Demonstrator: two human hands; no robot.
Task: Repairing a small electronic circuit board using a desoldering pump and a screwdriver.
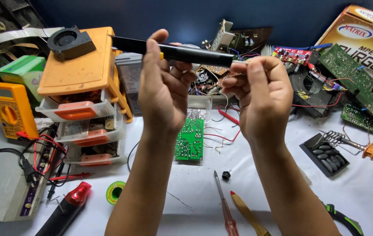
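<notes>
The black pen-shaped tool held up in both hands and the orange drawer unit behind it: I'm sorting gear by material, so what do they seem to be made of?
The black pen-shaped tool, held between the left hand and the right hand, looks like metal or hard plastic: a smooth satin barrel with a finely ribbed end. Which one is unclear. The orange drawer unit looks like moulded plastic: a matte, scuffed orange top over translucent drawers.

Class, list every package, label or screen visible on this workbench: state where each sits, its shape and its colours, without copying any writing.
Cardboard box: far right corner, tilted, rectangular, brown-gold with white and red lettering, partly under green circuit boards.
Green carton: far left, small, boxy, light green.
Multimeter: left edge, upright, yellow-orange, round dial; its screen appears dark.
Power strip: lower left, long, grey, with a purple label strip.
</notes>
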